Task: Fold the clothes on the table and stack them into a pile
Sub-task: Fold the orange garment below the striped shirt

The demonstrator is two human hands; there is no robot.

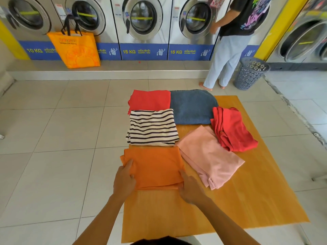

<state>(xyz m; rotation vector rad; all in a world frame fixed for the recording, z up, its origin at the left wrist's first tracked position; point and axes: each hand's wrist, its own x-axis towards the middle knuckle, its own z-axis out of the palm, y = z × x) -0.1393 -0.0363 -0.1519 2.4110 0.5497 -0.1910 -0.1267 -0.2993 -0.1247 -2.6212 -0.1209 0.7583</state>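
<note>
A folded orange garment (155, 167) lies near the front left of the wooden table (247, 200). My left hand (124, 179) rests on its left edge with the thumb over the cloth. At its right front corner my right hand (190, 189) touches the edge; whether the fingers tuck under is hidden. Behind it lies a folded black-and-white striped shirt (153, 128), then a folded red-orange garment (150, 100). A folded blue denim piece (192, 107) sits at the back. A pink garment (210, 156) and a rumpled red garment (231, 129) lie to the right.
A person (230, 41) stands at a washing machine (194, 18) beyond the table, beside a grey laundry basket (250, 73). An orange bag (76, 48) hangs at the machines on the left. Tiled floor surrounds the table.
</note>
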